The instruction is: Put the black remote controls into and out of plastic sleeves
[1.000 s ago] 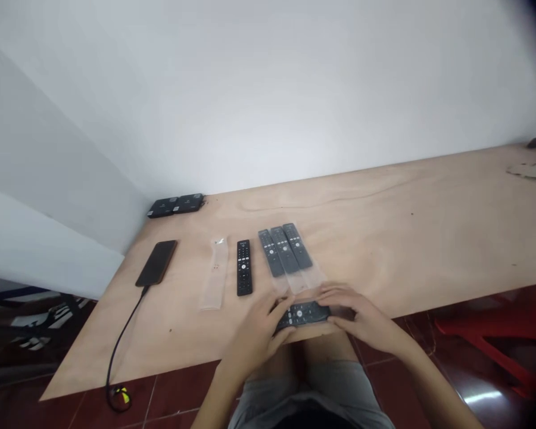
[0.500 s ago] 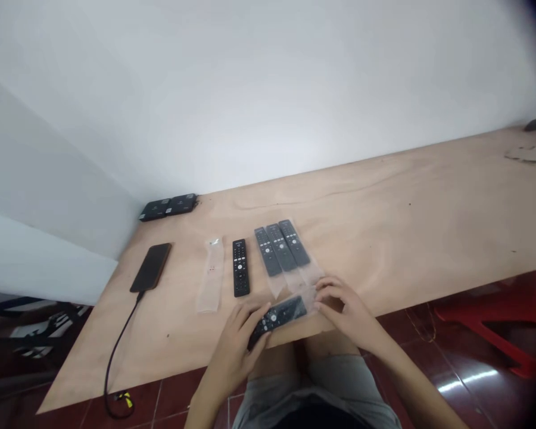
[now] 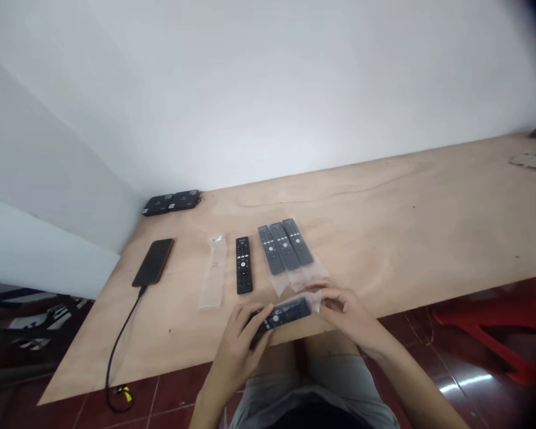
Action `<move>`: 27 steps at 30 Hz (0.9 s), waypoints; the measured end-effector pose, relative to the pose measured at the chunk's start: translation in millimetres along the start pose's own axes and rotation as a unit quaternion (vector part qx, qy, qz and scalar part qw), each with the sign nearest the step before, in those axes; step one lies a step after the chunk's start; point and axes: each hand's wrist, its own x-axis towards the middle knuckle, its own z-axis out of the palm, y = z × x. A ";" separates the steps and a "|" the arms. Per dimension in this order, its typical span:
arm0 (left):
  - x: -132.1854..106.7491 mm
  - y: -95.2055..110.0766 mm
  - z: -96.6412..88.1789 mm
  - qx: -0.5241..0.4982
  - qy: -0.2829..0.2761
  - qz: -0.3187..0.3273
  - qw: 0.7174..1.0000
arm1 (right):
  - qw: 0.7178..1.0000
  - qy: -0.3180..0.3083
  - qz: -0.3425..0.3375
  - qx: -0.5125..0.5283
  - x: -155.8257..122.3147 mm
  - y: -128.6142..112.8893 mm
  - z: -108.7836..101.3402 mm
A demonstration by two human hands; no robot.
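The left hand (image 3: 237, 351) is closed around one end of a black remote (image 3: 286, 314). The right hand (image 3: 347, 316) is pinched together on a clear plastic bag (image 3: 316, 302) at the other end of the remote. The remote lies sideways in the hands, over the near edge of a wooden table (image 3: 384, 238). Farther away, three black remotes (image 3: 286, 245) lie side by side in clear bags. To their left are a black remote with many buttons (image 3: 244, 265) and a clear bag with nothing in it (image 3: 214, 272). More to the left lies a black phone (image 3: 153, 262) with a black cable (image 3: 121, 351). Two small black boxes (image 3: 171, 202) sit at the far edge.
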 end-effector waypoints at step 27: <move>-49.1 -36.9 -63.2 0.049 0.064 -0.072 0.994 | 0.990 0.128 0.036 -0.048 -38.3 24.1 -23.1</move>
